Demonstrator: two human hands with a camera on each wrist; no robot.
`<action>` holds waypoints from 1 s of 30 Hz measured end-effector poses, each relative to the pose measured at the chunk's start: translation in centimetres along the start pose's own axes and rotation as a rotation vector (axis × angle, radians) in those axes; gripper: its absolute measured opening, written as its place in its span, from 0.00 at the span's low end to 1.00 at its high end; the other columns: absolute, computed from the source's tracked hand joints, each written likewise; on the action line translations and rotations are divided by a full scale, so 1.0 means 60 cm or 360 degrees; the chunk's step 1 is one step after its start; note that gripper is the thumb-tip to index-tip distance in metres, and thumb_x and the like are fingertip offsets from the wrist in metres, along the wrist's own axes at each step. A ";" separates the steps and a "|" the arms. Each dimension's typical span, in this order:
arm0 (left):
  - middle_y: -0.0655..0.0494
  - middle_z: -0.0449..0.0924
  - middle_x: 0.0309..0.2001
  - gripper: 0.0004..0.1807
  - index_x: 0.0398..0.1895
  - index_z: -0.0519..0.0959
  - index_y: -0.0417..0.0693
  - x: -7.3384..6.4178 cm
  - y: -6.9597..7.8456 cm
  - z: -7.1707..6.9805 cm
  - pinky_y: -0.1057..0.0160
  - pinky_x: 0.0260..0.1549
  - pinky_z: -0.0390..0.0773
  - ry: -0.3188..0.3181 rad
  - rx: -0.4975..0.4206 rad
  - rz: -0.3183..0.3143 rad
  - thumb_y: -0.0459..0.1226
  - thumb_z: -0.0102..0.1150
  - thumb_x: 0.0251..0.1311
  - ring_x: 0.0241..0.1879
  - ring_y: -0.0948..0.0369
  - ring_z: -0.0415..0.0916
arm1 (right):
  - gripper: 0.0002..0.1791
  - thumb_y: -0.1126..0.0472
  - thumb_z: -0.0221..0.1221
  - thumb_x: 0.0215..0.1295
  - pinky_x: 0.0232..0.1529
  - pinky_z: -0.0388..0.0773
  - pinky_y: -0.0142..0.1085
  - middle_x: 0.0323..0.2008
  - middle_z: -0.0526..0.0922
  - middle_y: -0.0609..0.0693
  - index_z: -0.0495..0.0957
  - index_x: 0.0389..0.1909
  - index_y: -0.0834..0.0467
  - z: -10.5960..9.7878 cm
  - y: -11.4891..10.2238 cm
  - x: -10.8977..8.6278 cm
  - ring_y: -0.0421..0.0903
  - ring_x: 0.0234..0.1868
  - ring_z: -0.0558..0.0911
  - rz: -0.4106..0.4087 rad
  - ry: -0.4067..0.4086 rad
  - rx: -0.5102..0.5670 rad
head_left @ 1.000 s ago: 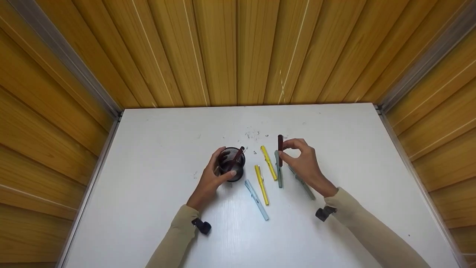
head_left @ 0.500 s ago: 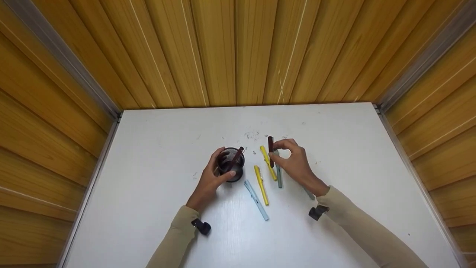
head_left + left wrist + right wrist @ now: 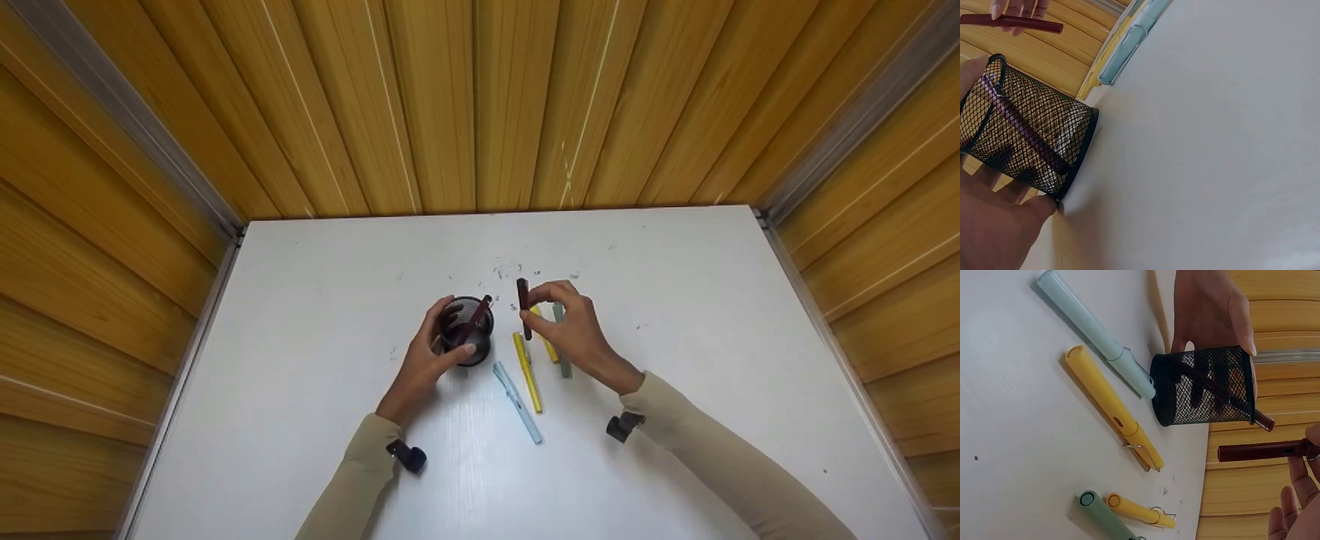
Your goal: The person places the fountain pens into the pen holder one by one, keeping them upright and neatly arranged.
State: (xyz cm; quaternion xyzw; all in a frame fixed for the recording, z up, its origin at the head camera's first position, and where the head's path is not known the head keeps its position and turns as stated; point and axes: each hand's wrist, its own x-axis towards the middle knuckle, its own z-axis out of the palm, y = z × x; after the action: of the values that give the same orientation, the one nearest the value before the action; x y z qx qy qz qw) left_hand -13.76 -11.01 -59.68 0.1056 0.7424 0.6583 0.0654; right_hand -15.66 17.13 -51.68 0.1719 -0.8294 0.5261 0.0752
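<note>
My left hand (image 3: 418, 369) grips a black mesh pen cup (image 3: 1196, 396), thumb on the near side and fingers round the far side. Inside the cup leans a dark red pen (image 3: 1207, 382), its end sticking out past the rim. With thumb and fingertips my right hand (image 3: 581, 334) pinches a second dark red pen (image 3: 1258, 451), held upright above the table, right of the cup and apart from it. Below lie a light blue pen (image 3: 517, 405), a yellow pen (image 3: 527, 375), another yellow pen (image 3: 1134, 509) and a green pen (image 3: 1103, 514), partly covered by my right hand in the head view.
Everything is on a white table (image 3: 315, 300) with small dark marks near its far middle. Wood-patterned panels (image 3: 442, 105) enclose the back and both sides. A small black device (image 3: 406, 455) is strapped on each wrist.
The right hand has moved left with the dark red pen, from over the green pens to beside the cup. The second green pen is now hidden under the right hand or arm. The left hand stays put.
</note>
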 end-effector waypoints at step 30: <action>0.58 0.65 0.82 0.49 0.88 0.58 0.72 0.001 -0.003 -0.003 0.42 0.83 0.57 -0.0006 -0.0007 0.0009 0.49 0.76 0.69 0.84 0.54 0.58 | 0.09 0.65 0.75 0.70 0.65 0.76 0.51 0.47 0.89 0.48 0.89 0.48 0.55 0.048 -0.027 0.032 0.50 0.57 0.83 -0.0146 -0.0013 0.0121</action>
State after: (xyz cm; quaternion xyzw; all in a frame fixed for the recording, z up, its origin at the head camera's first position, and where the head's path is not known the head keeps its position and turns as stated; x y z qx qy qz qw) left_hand -13.90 -11.20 -59.86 0.1088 0.7405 0.6600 0.0653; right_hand -16.66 13.53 -50.95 0.2146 -0.8004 0.5525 0.0895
